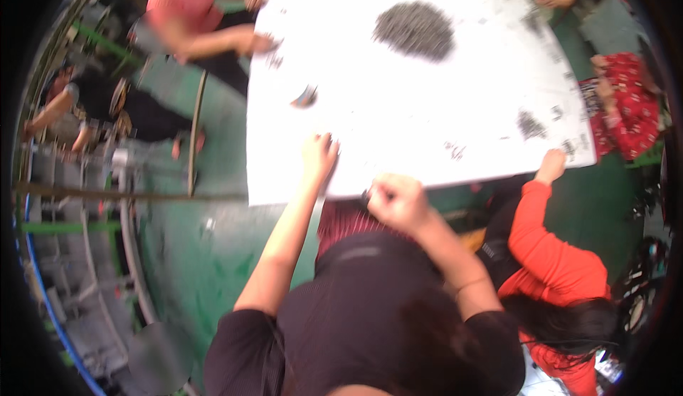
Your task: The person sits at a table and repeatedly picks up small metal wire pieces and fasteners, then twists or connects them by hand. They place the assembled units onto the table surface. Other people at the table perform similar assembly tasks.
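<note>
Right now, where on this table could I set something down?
The white table looks bare between your right hand and the large dark pile, and left of your left hand. The right side is crowded: a smaller pile and bits near an orange-sleeved hand.

From my left hand (321,155), I could pass forward over the flat white tabletop (384,108), between the small curved orange-and-grey object (306,97) and the loose scatter of small dark pieces (454,150), as far as the broad dark-grey heap (415,32). To the right of my right hand (398,200), that scatter, a smaller dark-grey pile (530,125) and a red-orange-sleeved co-worker's hand (552,165) obstruct me.
</note>
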Demonstrator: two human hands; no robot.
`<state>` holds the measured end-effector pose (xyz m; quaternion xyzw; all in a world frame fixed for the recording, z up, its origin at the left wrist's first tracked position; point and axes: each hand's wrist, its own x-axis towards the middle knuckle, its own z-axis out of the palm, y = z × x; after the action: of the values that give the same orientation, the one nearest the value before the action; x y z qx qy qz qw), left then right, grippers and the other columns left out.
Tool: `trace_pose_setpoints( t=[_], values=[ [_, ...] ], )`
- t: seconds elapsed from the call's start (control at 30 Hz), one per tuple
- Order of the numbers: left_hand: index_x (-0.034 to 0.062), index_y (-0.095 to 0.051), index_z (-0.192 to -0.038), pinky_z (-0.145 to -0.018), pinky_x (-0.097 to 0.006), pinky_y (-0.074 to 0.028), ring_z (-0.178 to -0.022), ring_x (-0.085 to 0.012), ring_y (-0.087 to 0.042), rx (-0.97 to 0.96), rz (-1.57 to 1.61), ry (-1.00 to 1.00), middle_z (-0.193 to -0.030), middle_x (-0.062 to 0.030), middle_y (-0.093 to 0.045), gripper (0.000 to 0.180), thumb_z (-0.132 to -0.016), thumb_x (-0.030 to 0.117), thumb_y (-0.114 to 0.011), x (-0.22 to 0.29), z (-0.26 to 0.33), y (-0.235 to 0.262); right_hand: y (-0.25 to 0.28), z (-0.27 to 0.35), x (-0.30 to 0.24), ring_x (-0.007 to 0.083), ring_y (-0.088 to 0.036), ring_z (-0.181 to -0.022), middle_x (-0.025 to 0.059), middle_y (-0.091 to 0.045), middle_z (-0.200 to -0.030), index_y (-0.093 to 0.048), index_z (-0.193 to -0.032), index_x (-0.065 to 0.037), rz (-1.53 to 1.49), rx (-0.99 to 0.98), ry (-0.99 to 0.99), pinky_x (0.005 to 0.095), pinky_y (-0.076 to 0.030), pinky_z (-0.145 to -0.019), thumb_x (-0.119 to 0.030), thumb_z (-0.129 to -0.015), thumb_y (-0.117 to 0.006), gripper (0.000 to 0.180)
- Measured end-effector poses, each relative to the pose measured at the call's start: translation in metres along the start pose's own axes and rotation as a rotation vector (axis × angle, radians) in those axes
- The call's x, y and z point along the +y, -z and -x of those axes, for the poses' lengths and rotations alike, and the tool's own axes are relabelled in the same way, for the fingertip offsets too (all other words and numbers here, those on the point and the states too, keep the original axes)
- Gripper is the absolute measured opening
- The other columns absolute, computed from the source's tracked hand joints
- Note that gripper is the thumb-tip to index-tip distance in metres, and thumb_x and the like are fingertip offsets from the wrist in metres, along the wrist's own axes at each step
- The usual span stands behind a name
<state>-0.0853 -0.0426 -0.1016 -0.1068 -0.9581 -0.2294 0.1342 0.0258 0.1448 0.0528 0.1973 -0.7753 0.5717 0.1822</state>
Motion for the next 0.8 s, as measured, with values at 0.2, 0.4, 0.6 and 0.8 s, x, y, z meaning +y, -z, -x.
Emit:
trace_pose_setpoints(
  t=[0.2,0.4,0.6,0.8],
  values=[
    [0.0075,-0.065,-0.072,-0.057,-0.037,-0.042,-0.060,-0.0252,-0.055,-0.041,0.054,-0.048,-0.066,-0.0086,-0.058,0.014,-0.067,0.021,-0.065,0.024,-0.024,0.023,0.008,0.000,0.001,0.0125,-0.050,-0.044,0.0063,-0.051,-0.056,-0.053,-0.071,-0.001,-0.064,0.065,-0.037,0.0234,-0.040,-0.041,0.002,-0.066,-0.058,0.008],
    [0.0039,-0.064,-0.075,-0.057,-0.027,-0.044,-0.058,-0.0186,-0.058,-0.056,0.264,0.202,-0.067,-0.0069,-0.061,0.009,-0.071,0.012,-0.063,0.032,-0.019,0.022,0.009,0.002,0.003,0.0125,-0.049,-0.043,0.0062,-0.050,-0.056,-0.052,-0.071,-0.001,-0.051,0.050,-0.042,0.0234,-0.039,-0.042,0.001,-0.067,-0.058,0.007],
    [-0.0025,-0.061,-0.077,-0.059,-0.020,-0.042,-0.062,-0.0082,-0.053,-0.109,1.290,0.479,-0.070,-0.0034,-0.060,0.011,-0.076,0.008,-0.063,0.087,0.007,0.072,0.009,-0.001,0.008,0.0147,-0.050,-0.043,0.0073,-0.051,-0.057,-0.052,-0.071,-0.001,0.015,0.070,-0.064,0.0251,-0.041,-0.042,0.000,-0.066,-0.059,0.008],
    [-0.0015,-0.060,-0.074,-0.065,-0.021,-0.041,-0.067,-0.0077,-0.052,-0.107,1.364,0.493,-0.072,-0.0033,-0.060,0.008,-0.075,0.005,-0.063,0.126,0.033,0.097,0.001,-0.002,0.010,0.0134,-0.049,-0.043,0.0064,-0.051,-0.056,-0.053,-0.069,-0.001,0.044,0.091,-0.114,0.0246,-0.039,-0.042,0.000,-0.066,-0.058,0.006]
  ],
)
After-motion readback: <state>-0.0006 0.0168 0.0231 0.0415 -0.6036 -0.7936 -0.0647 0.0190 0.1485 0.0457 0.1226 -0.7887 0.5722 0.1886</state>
